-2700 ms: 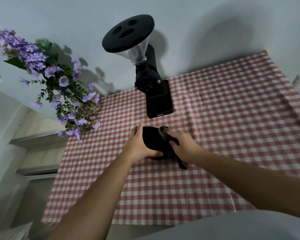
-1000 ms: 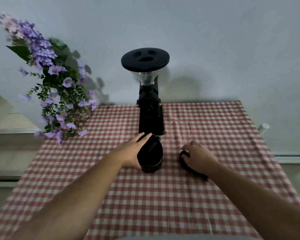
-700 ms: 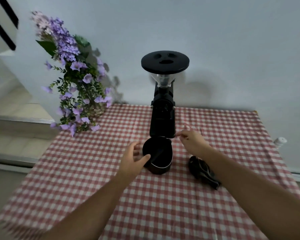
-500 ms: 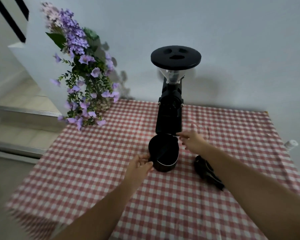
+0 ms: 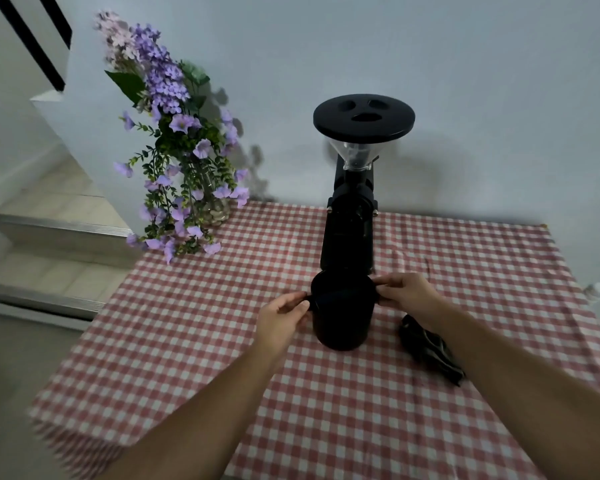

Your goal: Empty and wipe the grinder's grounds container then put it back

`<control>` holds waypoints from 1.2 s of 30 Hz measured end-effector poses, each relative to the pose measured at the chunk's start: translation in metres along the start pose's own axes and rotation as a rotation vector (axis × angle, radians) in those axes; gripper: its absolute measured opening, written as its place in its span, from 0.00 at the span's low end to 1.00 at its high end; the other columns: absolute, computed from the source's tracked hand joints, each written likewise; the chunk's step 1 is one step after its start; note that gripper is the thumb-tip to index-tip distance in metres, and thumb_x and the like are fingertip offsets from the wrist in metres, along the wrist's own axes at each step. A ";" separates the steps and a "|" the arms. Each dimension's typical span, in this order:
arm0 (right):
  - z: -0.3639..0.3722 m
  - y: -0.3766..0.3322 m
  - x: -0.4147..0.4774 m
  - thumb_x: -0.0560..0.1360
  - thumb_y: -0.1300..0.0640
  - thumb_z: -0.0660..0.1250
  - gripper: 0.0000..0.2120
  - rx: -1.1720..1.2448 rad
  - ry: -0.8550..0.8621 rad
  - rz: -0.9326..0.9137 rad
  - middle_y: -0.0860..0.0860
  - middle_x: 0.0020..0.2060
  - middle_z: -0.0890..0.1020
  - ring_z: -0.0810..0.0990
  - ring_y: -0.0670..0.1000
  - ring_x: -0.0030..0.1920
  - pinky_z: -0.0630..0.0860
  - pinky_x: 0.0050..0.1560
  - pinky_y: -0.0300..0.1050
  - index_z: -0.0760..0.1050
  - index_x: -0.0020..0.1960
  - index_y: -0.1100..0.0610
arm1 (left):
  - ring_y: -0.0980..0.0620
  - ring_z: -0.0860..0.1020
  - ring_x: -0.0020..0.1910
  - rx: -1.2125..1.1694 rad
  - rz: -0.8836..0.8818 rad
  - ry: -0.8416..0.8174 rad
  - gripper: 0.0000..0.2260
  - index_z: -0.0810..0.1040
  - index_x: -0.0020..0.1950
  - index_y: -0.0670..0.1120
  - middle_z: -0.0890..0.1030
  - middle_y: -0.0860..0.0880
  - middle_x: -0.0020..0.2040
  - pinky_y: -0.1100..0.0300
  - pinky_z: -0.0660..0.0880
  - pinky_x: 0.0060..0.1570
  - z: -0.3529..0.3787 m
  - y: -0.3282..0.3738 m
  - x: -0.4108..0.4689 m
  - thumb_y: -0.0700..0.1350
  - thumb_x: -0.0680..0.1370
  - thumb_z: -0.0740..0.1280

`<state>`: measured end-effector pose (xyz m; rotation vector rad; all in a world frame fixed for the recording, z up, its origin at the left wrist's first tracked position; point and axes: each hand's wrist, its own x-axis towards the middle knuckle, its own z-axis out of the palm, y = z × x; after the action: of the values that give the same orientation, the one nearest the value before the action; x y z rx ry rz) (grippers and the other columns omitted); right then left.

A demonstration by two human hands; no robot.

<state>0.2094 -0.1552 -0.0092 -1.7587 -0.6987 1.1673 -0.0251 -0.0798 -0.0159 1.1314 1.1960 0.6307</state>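
Observation:
The black grounds container (image 5: pixel 342 318) stands upright on the checked tablecloth (image 5: pixel 291 393), just in front of the black grinder (image 5: pixel 352 216). My left hand (image 5: pixel 281 317) pinches its left rim and my right hand (image 5: pixel 407 294) grips its right rim. The container's open top faces up and looks dark inside. A dark wiping cloth (image 5: pixel 430 348) lies crumpled on the table to the right of the container, partly behind my right forearm.
A vase of purple flowers (image 5: pixel 181 157) stands at the table's back left corner. A small white bottle (image 5: pixel 598 291) sits beyond the right edge. The grinder backs onto a pale wall. Steps lie to the left, below the table.
My right hand put the cloth down on the table and moved to the container's right rim. My left hand shifted to the left rim. The container now stands upright by the grinder.

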 end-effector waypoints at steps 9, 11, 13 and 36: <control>-0.010 0.001 0.020 0.75 0.66 0.66 0.07 0.106 0.158 0.030 0.56 0.47 0.85 0.85 0.52 0.49 0.79 0.57 0.47 0.80 0.52 0.61 | 0.57 0.80 0.52 0.245 0.084 -0.045 0.13 0.79 0.64 0.46 0.80 0.52 0.60 0.64 0.74 0.56 0.020 0.038 0.049 0.40 0.80 0.67; -0.008 -0.001 0.025 0.75 0.67 0.66 0.08 0.110 0.184 0.043 0.56 0.47 0.85 0.85 0.52 0.49 0.79 0.55 0.46 0.79 0.53 0.63 | 0.53 0.78 0.58 0.306 0.080 -0.039 0.14 0.78 0.66 0.46 0.79 0.52 0.63 0.61 0.72 0.60 0.022 0.040 0.061 0.40 0.80 0.67; -0.005 -0.003 0.028 0.75 0.68 0.66 0.08 0.116 0.202 0.051 0.57 0.47 0.84 0.84 0.53 0.49 0.79 0.54 0.45 0.79 0.54 0.64 | 0.50 0.77 0.62 0.347 0.089 -0.050 0.14 0.78 0.66 0.46 0.79 0.48 0.65 0.59 0.72 0.63 0.024 0.040 0.071 0.40 0.80 0.66; 0.007 -0.011 0.011 0.77 0.59 0.65 0.13 -0.191 0.234 0.033 0.50 0.50 0.82 0.82 0.49 0.45 0.81 0.42 0.43 0.74 0.61 0.54 | 0.50 0.76 0.63 0.527 0.137 -0.024 0.16 0.75 0.70 0.47 0.76 0.48 0.68 0.67 0.73 0.50 0.029 0.033 0.073 0.43 0.82 0.63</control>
<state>0.2076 -0.1389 -0.0055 -2.0346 -0.6589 0.9197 0.0295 -0.0140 -0.0152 1.6682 1.3102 0.4082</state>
